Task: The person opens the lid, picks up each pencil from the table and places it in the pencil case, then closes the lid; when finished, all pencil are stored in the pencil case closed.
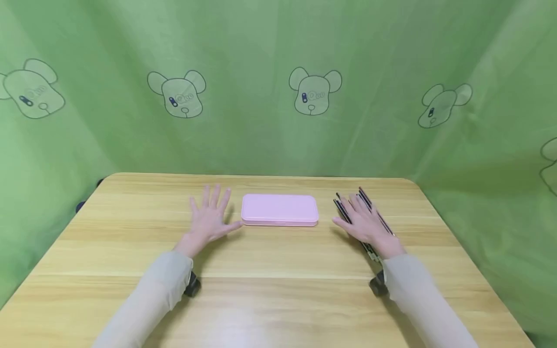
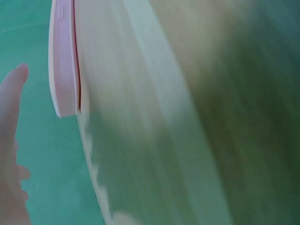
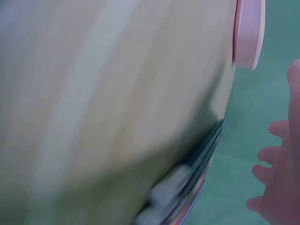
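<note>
A closed pink case (image 1: 280,209), flat and rectangular with rounded corners, lies between the two hands toward the far side of the wooden table. To its left, my left hand (image 1: 209,220) is spread with fingers straight, its thumb near the case's corner. On the other side, my right hand (image 1: 363,222) is spread above a bundle of thin dark sticks (image 1: 367,249), perhaps pencils or pens, and partly hides them. The right wrist view shows a gap between that hand and the bundle (image 3: 187,187). Neither hand holds anything.
The wooden table (image 1: 278,299) has rounded far corners. Behind it and at both sides hangs a green curtain (image 1: 243,140) printed with bear heads. Dark wrist-worn devices (image 1: 193,285) sit under both sleeves.
</note>
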`<state>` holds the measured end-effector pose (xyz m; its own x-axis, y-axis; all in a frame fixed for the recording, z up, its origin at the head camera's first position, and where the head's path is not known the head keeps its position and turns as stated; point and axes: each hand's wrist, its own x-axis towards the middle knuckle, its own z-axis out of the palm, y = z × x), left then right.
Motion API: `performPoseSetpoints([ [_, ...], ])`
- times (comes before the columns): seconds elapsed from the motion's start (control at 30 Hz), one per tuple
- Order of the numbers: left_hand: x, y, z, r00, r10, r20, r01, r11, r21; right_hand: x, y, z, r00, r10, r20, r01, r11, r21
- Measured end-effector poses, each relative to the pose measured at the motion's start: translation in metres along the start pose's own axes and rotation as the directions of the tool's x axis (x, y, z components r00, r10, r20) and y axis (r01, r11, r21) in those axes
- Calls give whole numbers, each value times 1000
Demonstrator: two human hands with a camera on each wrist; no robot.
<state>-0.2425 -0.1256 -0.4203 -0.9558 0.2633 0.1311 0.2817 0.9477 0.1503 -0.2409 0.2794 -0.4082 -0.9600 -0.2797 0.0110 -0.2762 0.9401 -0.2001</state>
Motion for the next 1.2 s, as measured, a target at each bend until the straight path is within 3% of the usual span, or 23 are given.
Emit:
performPoseSetpoints([
  [0.1,5,6,2,999,30,20,-30,999,-28,7,-10,0,999,-28,20,28,1000,12],
  [0.2,11,10,4,994,101,48,-99,994,-48,14,-23,-3,998,-49,46,48,998,28],
  [0.33,18,9,5,968,231,104,-221,971,-92,23,-44,-3,988,-133,80,131,991,23],
  [0.43,24,5,9,950,284,129,-262,951,-165,27,-59,0,969,-226,98,227,974,-2],
  [0.7,39,1,14,953,283,105,-250,936,-248,43,-92,5,917,-371,146,384,920,-74],
  [0.9,43,6,21,952,252,173,-232,964,-130,55,-108,10,915,-353,193,377,920,-108],
  [1.0,42,9,24,947,253,196,-232,965,-123,58,-112,13,918,-344,197,379,908,-180],
  [1.2,40,10,25,949,258,180,-225,957,-185,58,-116,19,893,-418,167,449,802,-393],
])
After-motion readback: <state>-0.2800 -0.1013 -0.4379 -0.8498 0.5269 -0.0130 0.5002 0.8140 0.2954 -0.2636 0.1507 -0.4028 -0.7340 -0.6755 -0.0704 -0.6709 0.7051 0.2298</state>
